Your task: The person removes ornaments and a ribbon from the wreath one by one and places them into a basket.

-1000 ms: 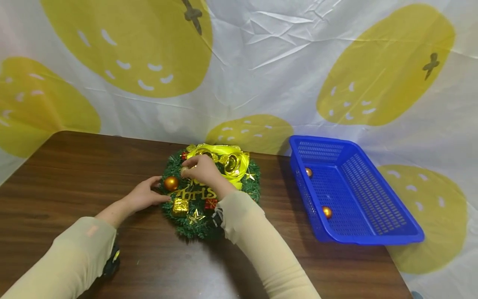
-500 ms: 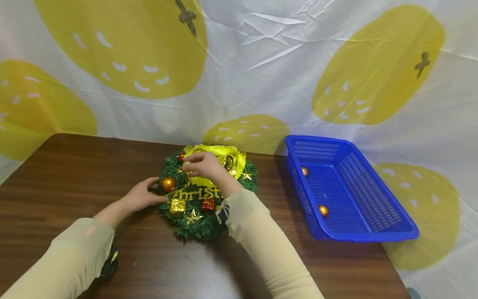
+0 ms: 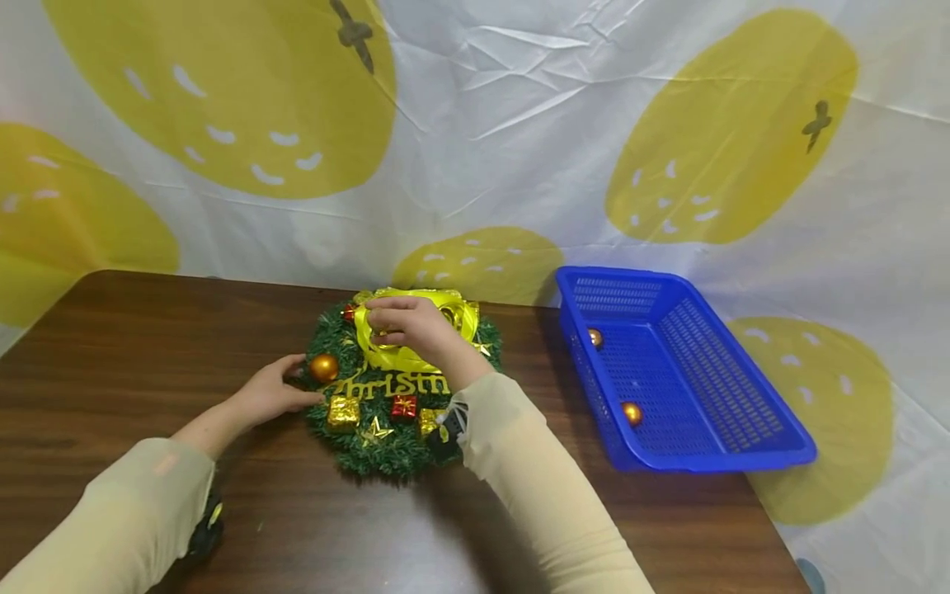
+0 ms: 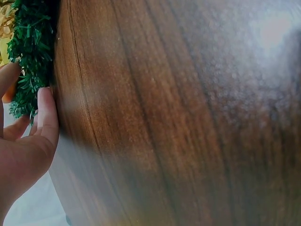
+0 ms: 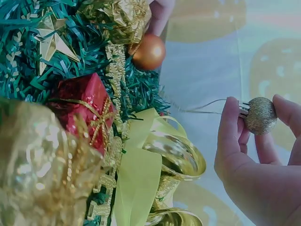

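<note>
My right hand (image 3: 423, 330) is raised over the upper part of a green Christmas wreath (image 3: 389, 466). Its thumb and fingers pinch a small glittery gold bauble (image 5: 262, 116), plain in the right wrist view, whose thin string stretches towards the wreath. At the wreath's left edge, my left hand (image 3: 270, 392) holds the greenery between thumb and fingers, beside a shiny orange bauble (image 3: 324, 368). Gold lettering (image 3: 397, 385), a yellow ribbon (image 3: 367, 342) and gold bells (image 5: 176, 153) decorate the wreath. A red gift box (image 3: 404, 407) and a gold one (image 3: 344, 412) sit below the lettering.
A blue plastic basket (image 3: 686, 462) stands on the right of the brown wooden table (image 3: 163, 330). Inside lie two orange baubles, one nearer (image 3: 632, 413) and one farther (image 3: 595, 337). A patterned cloth (image 3: 512, 165) hangs behind the table.
The head view has shifted, so everything sits slightly farther left. My right hand has moved a little right over the wreath with the gold bauble. The left hand stays at the wreath's edge.
</note>
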`<state>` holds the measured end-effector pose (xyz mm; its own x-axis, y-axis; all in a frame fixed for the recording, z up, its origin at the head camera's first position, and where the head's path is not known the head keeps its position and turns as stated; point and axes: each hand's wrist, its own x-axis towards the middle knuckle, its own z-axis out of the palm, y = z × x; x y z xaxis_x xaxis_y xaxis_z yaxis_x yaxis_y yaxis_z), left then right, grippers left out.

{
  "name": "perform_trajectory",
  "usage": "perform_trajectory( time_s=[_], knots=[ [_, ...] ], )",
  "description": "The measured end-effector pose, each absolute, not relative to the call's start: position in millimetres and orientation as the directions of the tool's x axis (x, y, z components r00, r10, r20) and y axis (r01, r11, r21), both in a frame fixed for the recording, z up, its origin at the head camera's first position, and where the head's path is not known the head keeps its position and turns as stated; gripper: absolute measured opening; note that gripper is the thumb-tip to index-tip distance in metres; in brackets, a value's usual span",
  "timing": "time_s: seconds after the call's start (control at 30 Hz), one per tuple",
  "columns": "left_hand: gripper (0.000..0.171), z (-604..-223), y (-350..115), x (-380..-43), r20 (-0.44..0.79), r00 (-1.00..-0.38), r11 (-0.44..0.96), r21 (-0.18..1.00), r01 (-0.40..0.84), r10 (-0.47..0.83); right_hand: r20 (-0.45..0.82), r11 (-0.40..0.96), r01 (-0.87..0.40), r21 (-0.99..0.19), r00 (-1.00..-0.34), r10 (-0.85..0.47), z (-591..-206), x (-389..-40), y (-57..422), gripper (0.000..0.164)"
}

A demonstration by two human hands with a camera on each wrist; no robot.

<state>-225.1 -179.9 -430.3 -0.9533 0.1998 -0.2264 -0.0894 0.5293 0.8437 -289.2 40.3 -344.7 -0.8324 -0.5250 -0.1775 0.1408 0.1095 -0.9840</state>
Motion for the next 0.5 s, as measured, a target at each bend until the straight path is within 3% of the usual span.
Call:
perform_trajectory(
  time_s=[0.5],
  knots=[
    [0.091,-433,-181,-226,-0.242,-0.948,0.536,0.839,-0.097,0.207,-0.169,-0.037,0.204,-0.978,-0.890,-0.422,-331,-293,64,0.038]
  ],
)
